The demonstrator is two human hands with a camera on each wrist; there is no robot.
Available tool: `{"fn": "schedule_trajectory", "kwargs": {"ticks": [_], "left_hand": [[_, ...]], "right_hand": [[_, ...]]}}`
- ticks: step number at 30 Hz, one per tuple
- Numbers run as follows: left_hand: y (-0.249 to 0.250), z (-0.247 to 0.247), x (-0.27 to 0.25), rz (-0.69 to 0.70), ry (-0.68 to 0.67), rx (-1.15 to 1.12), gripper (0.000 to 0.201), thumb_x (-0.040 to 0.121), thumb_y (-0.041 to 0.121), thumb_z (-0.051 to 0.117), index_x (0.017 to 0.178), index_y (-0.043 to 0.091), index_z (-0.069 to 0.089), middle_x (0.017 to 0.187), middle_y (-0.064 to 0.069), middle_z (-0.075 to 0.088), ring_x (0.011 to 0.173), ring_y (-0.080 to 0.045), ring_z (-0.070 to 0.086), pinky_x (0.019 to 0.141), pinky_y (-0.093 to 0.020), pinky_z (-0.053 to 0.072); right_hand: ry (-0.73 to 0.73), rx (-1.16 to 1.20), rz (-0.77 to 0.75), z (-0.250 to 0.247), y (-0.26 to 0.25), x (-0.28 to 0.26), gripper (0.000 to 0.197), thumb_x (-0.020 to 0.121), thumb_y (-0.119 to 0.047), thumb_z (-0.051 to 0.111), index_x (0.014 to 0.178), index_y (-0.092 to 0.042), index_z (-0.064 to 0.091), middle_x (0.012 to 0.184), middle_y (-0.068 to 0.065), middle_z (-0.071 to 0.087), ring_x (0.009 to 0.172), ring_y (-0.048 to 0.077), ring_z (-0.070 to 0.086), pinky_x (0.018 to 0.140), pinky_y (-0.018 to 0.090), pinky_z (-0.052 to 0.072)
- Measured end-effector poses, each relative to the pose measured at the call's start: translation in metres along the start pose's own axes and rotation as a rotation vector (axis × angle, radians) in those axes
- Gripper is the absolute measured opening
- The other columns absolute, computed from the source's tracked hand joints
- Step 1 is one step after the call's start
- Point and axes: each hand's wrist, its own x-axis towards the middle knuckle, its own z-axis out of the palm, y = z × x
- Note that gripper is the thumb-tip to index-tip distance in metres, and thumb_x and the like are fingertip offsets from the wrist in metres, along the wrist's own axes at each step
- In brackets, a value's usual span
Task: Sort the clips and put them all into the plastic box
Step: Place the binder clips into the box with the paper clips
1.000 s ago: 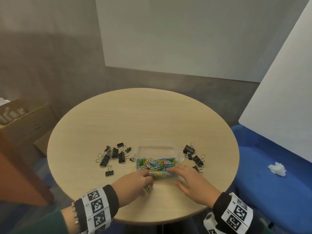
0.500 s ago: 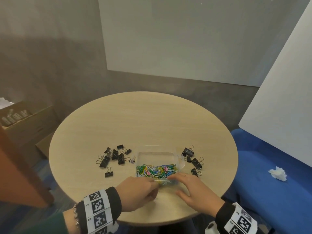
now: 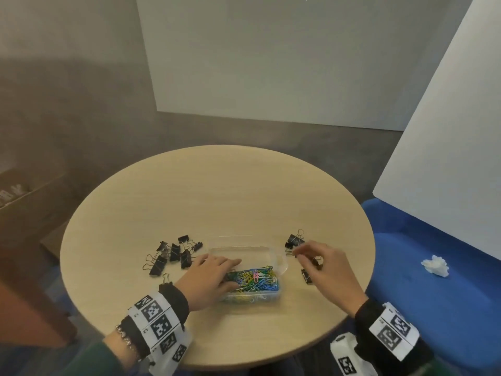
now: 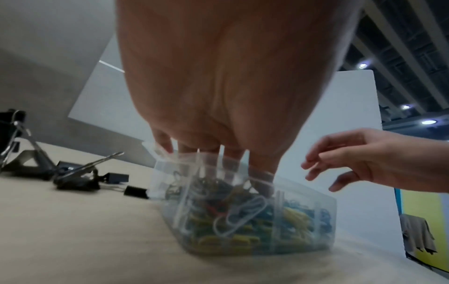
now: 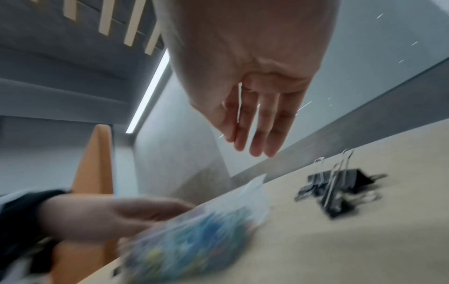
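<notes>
A clear plastic box (image 3: 245, 253) (image 4: 303, 221) sits near the front of the round table, its near half full of coloured paper clips (image 3: 256, 279). My left hand (image 3: 230, 270) (image 4: 213, 163) lies over the box's left side, fingers stretched inside and touching the clips. Black binder clips lie in a cluster left of the box (image 3: 173, 256) and in a smaller group to its right (image 3: 295, 240) (image 5: 340, 184). My right hand (image 3: 301, 253) (image 5: 255, 146) hovers just above that right group with loosely bent fingers, holding nothing.
The wooden table (image 3: 217, 191) is bare beyond the clips. A blue seat (image 3: 433, 308) with a crumpled white tissue (image 3: 435, 268) stands on the right. A cardboard box (image 3: 24, 202) is on the floor at the left, and white boards stand behind.
My left hand moved from the table in front of the box up into the box. My right hand left the box's front edge and swung right, above the binder clips.
</notes>
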Motion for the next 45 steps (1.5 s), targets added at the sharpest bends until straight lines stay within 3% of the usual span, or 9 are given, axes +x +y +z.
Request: {"fn": "schedule_trajectory", "kwargs": {"ticks": [6, 11, 16, 22, 26, 32, 36, 40, 45], "left_hand": [[0.002, -0.002, -0.001, -0.016, 0.027, -0.018, 0.055, 0.097, 0.032, 0.041, 0.149, 0.030, 0.022, 0.144, 0.009, 0.043, 0.134, -0.011, 0.036, 0.120, -0.038, 0.010], [0.002, 0.000, -0.003, 0.014, 0.025, 0.038, 0.058, 0.100, 0.035, 0.037, 0.152, 0.024, 0.014, 0.143, 0.005, 0.041, 0.132, -0.015, 0.035, 0.117, -0.033, 0.013], [0.004, 0.001, -0.004, 0.008, 0.019, 0.011, 0.058, 0.100, 0.034, 0.036, 0.152, 0.023, 0.012, 0.146, 0.004, 0.039, 0.136, -0.015, 0.033, 0.119, -0.036, 0.007], [0.012, -0.001, -0.008, 0.016, 0.011, 0.017, 0.058, 0.101, 0.031, 0.036, 0.152, 0.020, 0.012, 0.152, 0.000, 0.031, 0.140, -0.018, 0.027, 0.119, -0.038, 0.003], [0.013, 0.003, -0.009, -0.009, 0.043, -0.024, 0.059, 0.098, 0.032, 0.044, 0.151, 0.019, 0.019, 0.159, -0.008, 0.013, 0.146, -0.022, 0.015, 0.120, -0.036, 0.006], [0.013, 0.003, -0.013, -0.132, 0.248, -0.136, 0.051, 0.088, 0.041, 0.058, 0.125, 0.010, 0.039, 0.152, -0.009, 0.016, 0.143, -0.024, 0.012, 0.116, -0.031, 0.023], [0.006, 0.004, -0.012, -0.144, 0.268, -0.151, 0.048, 0.091, 0.050, 0.047, 0.121, 0.013, 0.043, 0.150, -0.005, 0.024, 0.141, -0.019, 0.017, 0.115, -0.030, 0.023], [-0.001, -0.002, -0.010, -0.065, 0.210, -0.034, 0.084, 0.071, 0.073, 0.010, 0.133, 0.024, 0.040, 0.146, 0.008, 0.033, 0.137, -0.011, 0.027, 0.118, -0.034, 0.019], [-0.012, -0.002, -0.001, -0.020, 0.109, -0.023, 0.094, 0.066, 0.083, 0.007, 0.140, 0.031, 0.033, 0.154, 0.013, 0.023, 0.142, -0.009, 0.019, 0.119, -0.037, 0.016]], "right_hand": [[-0.201, -0.287, 0.350, -0.012, 0.049, 0.052, 0.027, 0.089, -0.025, 0.063, 0.115, -0.023, 0.059, 0.099, 0.001, 0.062, 0.087, 0.016, 0.060, 0.077, 0.028, 0.049], [-0.252, -0.242, 0.396, -0.009, 0.046, 0.070, 0.006, 0.083, -0.010, 0.070, 0.081, -0.015, 0.070, 0.076, 0.002, 0.066, 0.067, 0.014, 0.064, 0.057, 0.017, 0.048], [-0.145, -0.097, 0.377, -0.016, 0.020, 0.082, 0.007, 0.083, -0.003, 0.069, 0.081, -0.009, 0.070, 0.076, 0.007, 0.070, 0.064, 0.016, 0.068, 0.053, 0.014, 0.049], [-0.291, 0.247, 0.364, 0.015, -0.035, 0.100, 0.009, 0.079, 0.002, 0.072, 0.081, -0.006, 0.072, 0.084, 0.013, 0.072, 0.073, 0.020, 0.071, 0.073, 0.029, 0.060], [-0.459, 0.134, 0.367, 0.053, -0.054, 0.110, 0.014, 0.074, 0.001, 0.076, 0.069, -0.012, 0.072, 0.077, 0.009, 0.071, 0.083, 0.023, 0.071, 0.085, 0.039, 0.058], [-0.527, 0.084, 0.442, 0.084, -0.061, 0.115, 0.015, 0.074, 0.004, 0.075, 0.069, -0.010, 0.071, 0.070, 0.005, 0.068, 0.075, 0.017, 0.069, 0.085, 0.036, 0.058], [-0.674, 0.241, 0.444, 0.081, -0.058, 0.111, 0.011, 0.082, 0.003, 0.069, 0.092, -0.001, 0.070, 0.087, 0.013, 0.070, 0.080, 0.019, 0.069, 0.082, 0.027, 0.058], [-0.441, 0.223, 0.386, 0.042, -0.040, 0.126, 0.014, 0.087, -0.006, 0.066, 0.101, -0.002, 0.068, 0.093, 0.016, 0.073, 0.074, 0.021, 0.072, 0.065, 0.026, 0.059], [-0.261, -0.105, 0.433, -0.001, 0.015, 0.140, 0.012, 0.089, -0.012, 0.062, 0.099, -0.011, 0.068, 0.098, 0.008, 0.067, 0.079, 0.018, 0.065, 0.056, 0.024, 0.053]]}}
